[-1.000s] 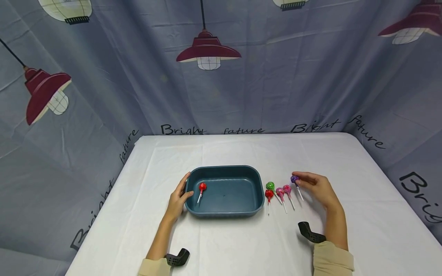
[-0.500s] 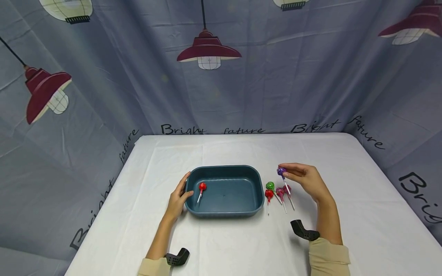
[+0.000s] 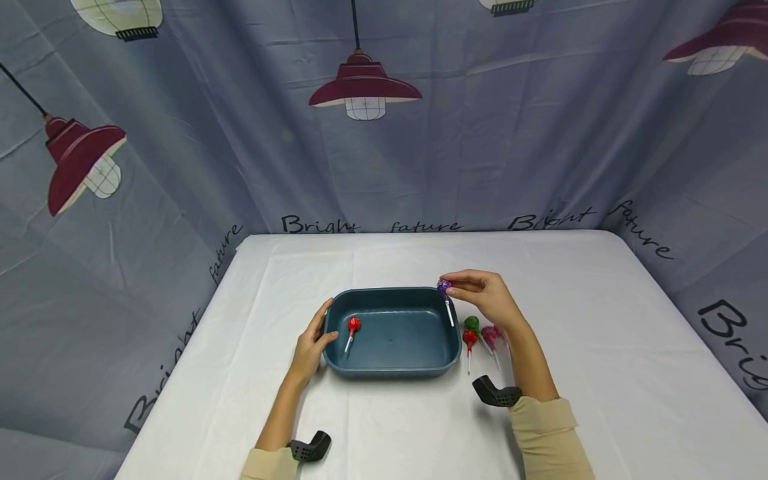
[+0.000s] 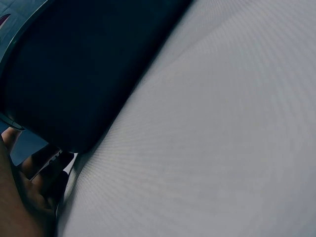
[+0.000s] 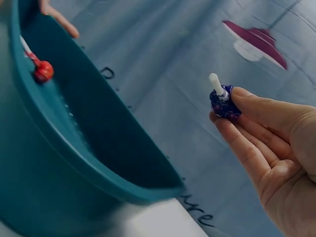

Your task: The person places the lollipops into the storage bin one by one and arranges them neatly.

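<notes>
Purple lollipop [image 5: 223,106] neared tray [image 3: 390,340] | right fingers [image 5: 241,143] pinching lollipop | left fingers [image 3: 315,320] gripping tray | backdrop [image 3: 510,147]: "Bright fature"

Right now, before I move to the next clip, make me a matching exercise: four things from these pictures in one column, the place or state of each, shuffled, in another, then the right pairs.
Things
1. Purple lollipop
2. Green lollipop
3. Left hand
4. Dark teal tray

Places and states
A. Standing on the white cloth, with one red lollipop inside
B. Pinched in the right hand
C. Lying on the cloth among other lollipops
D. Holding the tray's left end

Right pairs: 1-B, 2-C, 3-D, 4-A
</notes>
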Motion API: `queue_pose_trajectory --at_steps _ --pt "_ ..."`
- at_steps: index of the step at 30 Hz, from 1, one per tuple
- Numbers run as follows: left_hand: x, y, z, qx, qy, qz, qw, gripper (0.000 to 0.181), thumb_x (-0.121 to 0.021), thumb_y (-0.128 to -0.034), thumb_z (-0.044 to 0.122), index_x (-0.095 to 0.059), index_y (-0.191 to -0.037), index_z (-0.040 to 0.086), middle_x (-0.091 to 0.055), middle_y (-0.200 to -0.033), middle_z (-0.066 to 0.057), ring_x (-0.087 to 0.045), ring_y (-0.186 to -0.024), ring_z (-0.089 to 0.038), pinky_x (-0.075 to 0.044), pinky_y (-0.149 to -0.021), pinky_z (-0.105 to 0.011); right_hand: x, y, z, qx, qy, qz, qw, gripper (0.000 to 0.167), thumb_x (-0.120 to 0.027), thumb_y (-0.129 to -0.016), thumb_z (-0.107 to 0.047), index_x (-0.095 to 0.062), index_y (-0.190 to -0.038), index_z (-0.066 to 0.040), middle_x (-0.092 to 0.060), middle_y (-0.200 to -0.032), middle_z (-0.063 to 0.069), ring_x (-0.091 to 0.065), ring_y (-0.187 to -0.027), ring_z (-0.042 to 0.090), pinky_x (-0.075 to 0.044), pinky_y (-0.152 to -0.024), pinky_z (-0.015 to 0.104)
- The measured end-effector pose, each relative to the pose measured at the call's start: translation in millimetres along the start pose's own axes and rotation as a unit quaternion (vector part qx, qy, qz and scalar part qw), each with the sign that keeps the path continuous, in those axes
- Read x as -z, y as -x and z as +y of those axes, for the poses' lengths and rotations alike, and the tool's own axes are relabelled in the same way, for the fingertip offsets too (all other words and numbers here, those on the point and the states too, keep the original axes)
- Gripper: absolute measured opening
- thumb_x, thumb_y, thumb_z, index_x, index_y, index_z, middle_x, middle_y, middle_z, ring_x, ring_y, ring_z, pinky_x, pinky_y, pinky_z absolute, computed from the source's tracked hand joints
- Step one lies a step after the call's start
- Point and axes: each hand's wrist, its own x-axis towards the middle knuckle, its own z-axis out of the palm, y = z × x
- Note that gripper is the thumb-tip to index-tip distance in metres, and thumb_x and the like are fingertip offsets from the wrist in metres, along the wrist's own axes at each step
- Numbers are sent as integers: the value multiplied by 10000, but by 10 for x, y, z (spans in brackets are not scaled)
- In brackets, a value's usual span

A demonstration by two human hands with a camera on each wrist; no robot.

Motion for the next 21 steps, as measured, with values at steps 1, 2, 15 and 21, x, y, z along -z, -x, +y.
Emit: queue_pose_trajectory --at_steps 1,2,15,21 --pt "0 -2 -1 -1 -7 -2 10000 583 -546 -896 28 -340 -1436 110 -381 -1406 -166 -388 -1261 -316 -315 -997 -481 -36 -16 -2 -4 20 -22 10000 356 -693 -821 -222 -650 -1135 -59 -653 -1092 93 -628 -985 183 -472 -847 263" --pt "1 -3 -1 -4 -1 -3 10000 583 -546 -895 27 -341 -1435 110 -379 -1407 -167 -383 -1264 -313 -311 -1000 -479 -70 -32 -2 -7 27 -48 10000 349 -694 -821 -217 -652 -1129 -59 -653 -1089 93 -629 -982 185 -474 -846 268" --pt "-6 16 7 53 -14 3 10000 583 -544 -899 31 -338 -1438 117 -370 -1414 -164 -377 -1271 -308 -297 -1013 -469 -565 -194 -35 25 -139 -492 9987 276 -694 -816 -127 -675 -1076 -35 -665 -1025 110 -648 -914 213 -500 -798 298" --pt "-9 9 12 59 -34 11 10000 581 -541 -900 37 -341 -1438 129 -359 -1424 -147 -351 -1288 -297 -289 -1020 -465 -754 -249 21 310 -243 -678 9969 274 -706 -803 -112 -675 -1056 -14 -676 -984 84 -655 -883 203 -512 -772 310"
